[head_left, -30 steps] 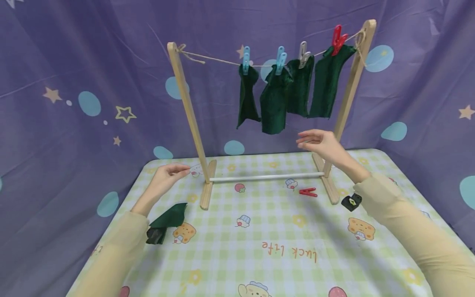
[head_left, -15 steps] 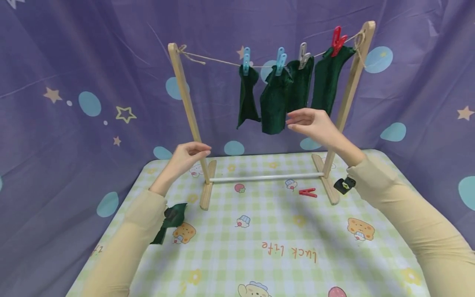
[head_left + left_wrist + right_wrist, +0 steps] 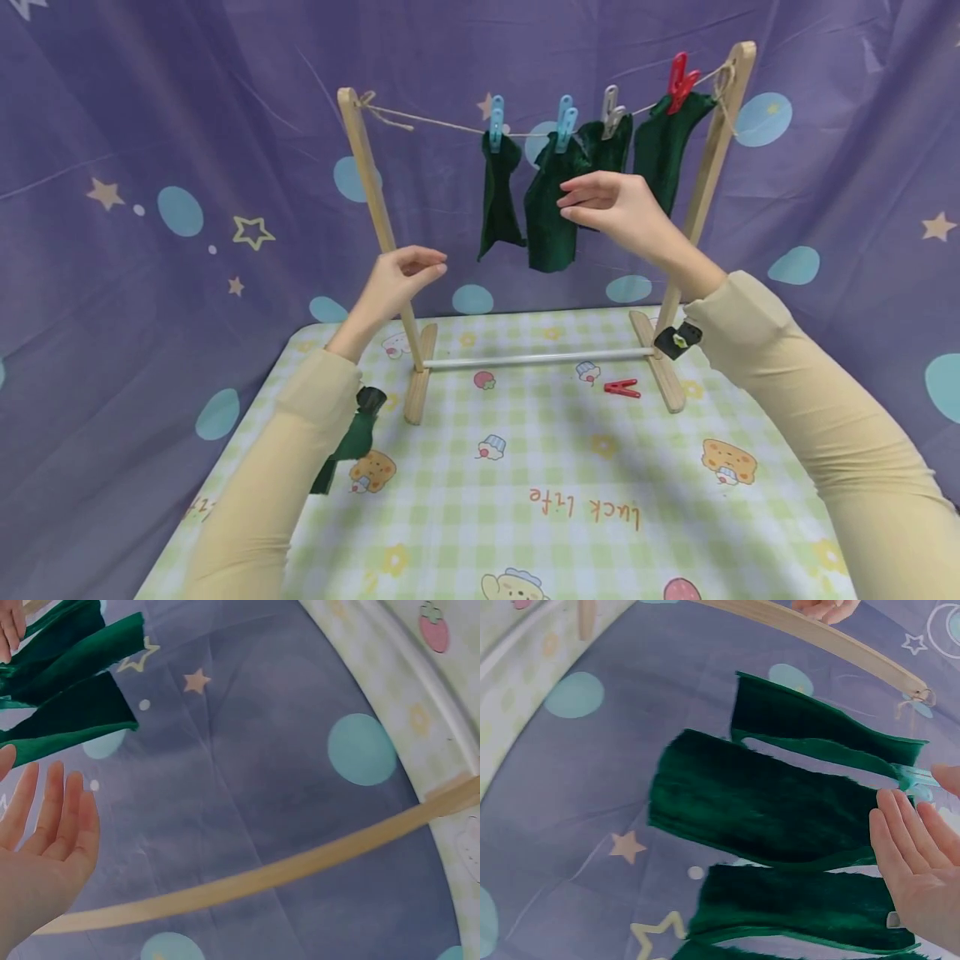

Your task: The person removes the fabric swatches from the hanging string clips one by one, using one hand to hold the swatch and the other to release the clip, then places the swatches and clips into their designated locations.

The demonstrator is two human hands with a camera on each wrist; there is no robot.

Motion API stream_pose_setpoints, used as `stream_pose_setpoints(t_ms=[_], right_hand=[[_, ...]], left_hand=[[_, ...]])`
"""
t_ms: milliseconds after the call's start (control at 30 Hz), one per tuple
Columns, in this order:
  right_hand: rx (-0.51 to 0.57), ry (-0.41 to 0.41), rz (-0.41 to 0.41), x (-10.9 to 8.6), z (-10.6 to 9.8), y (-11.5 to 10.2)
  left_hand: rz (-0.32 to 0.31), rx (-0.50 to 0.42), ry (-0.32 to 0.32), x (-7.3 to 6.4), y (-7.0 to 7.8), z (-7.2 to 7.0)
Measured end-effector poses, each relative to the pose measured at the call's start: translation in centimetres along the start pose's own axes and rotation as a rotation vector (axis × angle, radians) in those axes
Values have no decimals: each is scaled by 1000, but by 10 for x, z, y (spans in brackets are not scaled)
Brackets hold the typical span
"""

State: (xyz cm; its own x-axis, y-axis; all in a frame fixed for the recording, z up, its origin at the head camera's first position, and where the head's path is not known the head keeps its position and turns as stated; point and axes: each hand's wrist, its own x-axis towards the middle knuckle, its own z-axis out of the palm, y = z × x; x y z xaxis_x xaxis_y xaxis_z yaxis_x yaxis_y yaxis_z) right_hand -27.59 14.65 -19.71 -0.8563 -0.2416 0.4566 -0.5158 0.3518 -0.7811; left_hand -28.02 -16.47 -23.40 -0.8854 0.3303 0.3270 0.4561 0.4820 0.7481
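Note:
Several dark green velvety cloths hang from a string. Light blue pegs hold the leftmost cloth (image 3: 500, 208) and the second cloth (image 3: 551, 237). A grey peg (image 3: 611, 112) and a red peg (image 3: 680, 85) grip the other two. My right hand (image 3: 626, 212), fingers loosely bent and holding nothing, is in front of the second and third cloths in the head view; contact cannot be told. Beside the left post, below and left of the leftmost cloth, my left hand (image 3: 405, 279) is raised with relaxed fingers and nothing in it. The right wrist view shows the second cloth (image 3: 765, 802) near my fingertips.
The string (image 3: 435, 122) runs between two wooden posts, the left post (image 3: 369, 179) and the right post (image 3: 712, 183), joined low by a white rod (image 3: 540, 359). A loose red peg (image 3: 622, 388) and a green cloth (image 3: 358, 437), partly behind my left sleeve, lie on the checked tablecloth (image 3: 450, 517).
Both hands have risen toward the line. The left hand moved up and to the right, the right hand up and to the left. The hanging cloths and pegs stay as they were.

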Motion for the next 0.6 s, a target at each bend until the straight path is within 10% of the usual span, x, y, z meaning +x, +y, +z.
stream_pose_setpoints(t_ms=[600], right_hand=[[9,55,-27,34,1,-40]], left_hand=[[124,-45,97,41,37,13]])
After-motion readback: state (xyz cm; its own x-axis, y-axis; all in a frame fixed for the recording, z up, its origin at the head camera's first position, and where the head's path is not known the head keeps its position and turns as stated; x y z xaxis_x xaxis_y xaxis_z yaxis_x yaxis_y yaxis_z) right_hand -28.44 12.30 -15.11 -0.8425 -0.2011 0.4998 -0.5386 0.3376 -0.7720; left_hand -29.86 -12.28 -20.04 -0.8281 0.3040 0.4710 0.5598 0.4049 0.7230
